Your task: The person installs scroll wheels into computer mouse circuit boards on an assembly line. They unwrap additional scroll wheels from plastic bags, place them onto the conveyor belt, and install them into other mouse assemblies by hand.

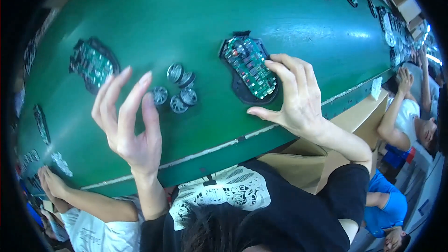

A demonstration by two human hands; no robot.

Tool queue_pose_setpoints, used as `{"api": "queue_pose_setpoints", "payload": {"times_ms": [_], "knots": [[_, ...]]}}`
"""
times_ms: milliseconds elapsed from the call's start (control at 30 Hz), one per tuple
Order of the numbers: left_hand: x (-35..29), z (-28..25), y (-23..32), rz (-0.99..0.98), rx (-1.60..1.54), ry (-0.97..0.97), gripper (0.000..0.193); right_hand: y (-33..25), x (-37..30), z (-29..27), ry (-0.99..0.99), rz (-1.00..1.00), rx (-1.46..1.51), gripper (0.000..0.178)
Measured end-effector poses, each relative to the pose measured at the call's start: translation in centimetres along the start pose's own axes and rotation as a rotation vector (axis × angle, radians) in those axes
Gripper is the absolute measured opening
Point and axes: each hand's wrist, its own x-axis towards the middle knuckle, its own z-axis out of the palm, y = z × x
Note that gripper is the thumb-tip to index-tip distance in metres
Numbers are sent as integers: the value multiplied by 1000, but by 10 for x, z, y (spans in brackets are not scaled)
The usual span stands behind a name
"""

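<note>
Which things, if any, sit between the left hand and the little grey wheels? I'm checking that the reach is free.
Nothing visible does. The left hand is raised open just left of the cluster of grey wheels on the green belt, fingertips beside the nearest wheel. The right hand rests on the circuit board assembly, off to the right.

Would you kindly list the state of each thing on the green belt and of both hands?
Right hand: open, fingertips touching the circuit board.
Circuit board: flat in its black shell.
Small wheels: five, loose, clustered.
Left hand: raised, open, holding nothing.
Second circuit board: flat, untouched.
</note>
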Motion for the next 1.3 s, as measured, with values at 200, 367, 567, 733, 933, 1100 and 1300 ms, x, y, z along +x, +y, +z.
{"api": "queue_pose_setpoints", "payload": {"times_ms": [200, 367, 567, 733, 933, 1100, 1300], "knots": [[0, 7, -1, 23, 58, -42, 29, 11, 6, -1, 18, -40, 145, 81], [0, 10, -2, 44, 91, -47, 27, 21, 8, -2, 15, -53, 347, 79], [-1, 15, -5, 29, 118, -40, 27, 25, 15, -1, -7, -78, 537, 73], [-1, 14, -5, 34, 132, -24, 25, 31, 12, 1, 3, -114, 528, 75], [5, 4, -11, 11, 105, 43, 26, 32, 9, -11, 9, -88, 488, 80], [10, 1, -6, 53, 66, 23, 28, 33, 4, -9, 16, -91, 358, 80], [10, -10, -7, 34, 64, 28, 32, 12, 6, -10, 41, -58, 179, 78]]}}
